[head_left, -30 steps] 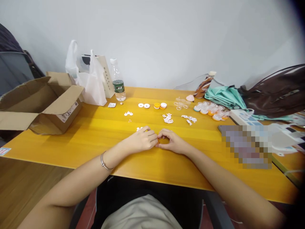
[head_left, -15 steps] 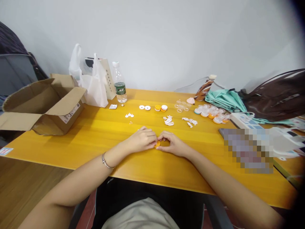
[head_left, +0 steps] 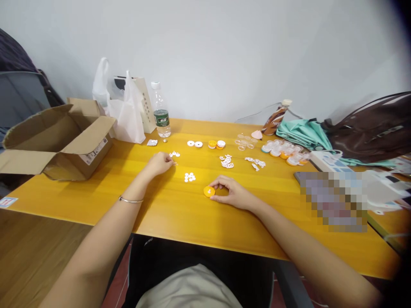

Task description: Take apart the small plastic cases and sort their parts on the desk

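My right hand (head_left: pixel 233 192) pinches the rim of a small round orange cap (head_left: pixel 206 192) on the table between thumb and fingers. A small white piece (head_left: pixel 209 191) stands in the middle of the cap. My left hand (head_left: pixel 159 164) has reached out to the left, its fingertips together at some tiny pieces (head_left: pixel 176 164) on the tabletop; whether one is held is too small to tell. Just beyond those fingertips lie several small white knobbed parts (head_left: pixel 174 154). Several little white discs (head_left: pixel 189 177) are grouped between my two hands.
Further back are white rings (head_left: pixel 195 144), orange and white caps (head_left: pixel 216 144), clear rings (head_left: pixel 245 142), white cut-out pieces (head_left: pixel 227 161) and assembled clear-topped units (head_left: pixel 285 152). A cardboard box (head_left: pixel 86 149) and water bottle (head_left: pixel 161 111) stand left; a tablet-like blurred object (head_left: pixel 334 201) lies right.
My left hand has left the orange cap and moved left and away from me to the tiny pieces, uncovering the white discs. My right hand has stayed at the cap.
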Tool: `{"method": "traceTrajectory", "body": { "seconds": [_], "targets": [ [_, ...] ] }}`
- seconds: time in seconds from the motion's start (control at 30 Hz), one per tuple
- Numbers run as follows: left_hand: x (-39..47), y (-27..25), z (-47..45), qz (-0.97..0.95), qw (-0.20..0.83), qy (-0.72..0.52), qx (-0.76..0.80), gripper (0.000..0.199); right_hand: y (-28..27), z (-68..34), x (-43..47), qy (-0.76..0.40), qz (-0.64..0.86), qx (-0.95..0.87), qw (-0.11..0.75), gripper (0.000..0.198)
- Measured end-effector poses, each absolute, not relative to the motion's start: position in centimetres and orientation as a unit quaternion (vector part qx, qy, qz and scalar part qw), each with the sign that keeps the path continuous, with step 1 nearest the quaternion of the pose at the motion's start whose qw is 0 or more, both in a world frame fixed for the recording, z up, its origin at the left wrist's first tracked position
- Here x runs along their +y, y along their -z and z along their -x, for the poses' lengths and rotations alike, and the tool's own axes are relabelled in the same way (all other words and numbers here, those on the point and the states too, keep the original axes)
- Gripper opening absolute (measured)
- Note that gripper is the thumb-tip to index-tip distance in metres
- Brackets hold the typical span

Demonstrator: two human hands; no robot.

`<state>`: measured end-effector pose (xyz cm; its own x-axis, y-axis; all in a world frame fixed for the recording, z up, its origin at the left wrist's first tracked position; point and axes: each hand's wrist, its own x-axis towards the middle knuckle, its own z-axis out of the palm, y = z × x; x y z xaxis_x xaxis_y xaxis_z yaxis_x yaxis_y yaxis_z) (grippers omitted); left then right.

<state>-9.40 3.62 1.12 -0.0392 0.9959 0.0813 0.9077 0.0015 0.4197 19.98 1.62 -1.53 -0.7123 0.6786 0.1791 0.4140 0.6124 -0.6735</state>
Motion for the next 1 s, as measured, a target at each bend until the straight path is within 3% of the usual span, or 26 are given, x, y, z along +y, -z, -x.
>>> {"method": "traceTrajectory", "body": {
  "seconds": [0.47,0.67,0.8,1.0],
  "targets": [
    [3.9,-0.8,9.9,-0.679,0.145,-0.186,0.695,0.017,1.4,-19.9,1.6,-0.324,0.31,-0.866,0.221,0.027],
    [3.0,-1.6,8.8,-0.672,0.082,-0.222,0.702,0.019,1.3,-20.0,1.6,-0.342,0.313,-0.857,0.226,0.027],
    [2.0,-1.8,6.4,-0.718,0.001,-0.342,0.606,0.016,1.1,-19.9,1.5,-0.373,0.326,-0.837,0.232,0.029],
    [0.4,-1.5,3.5,-0.837,0.043,-0.338,0.429,0.018,0.9,-20.1,1.8,-0.412,0.359,-0.793,0.27,0.036]
  ]
}}
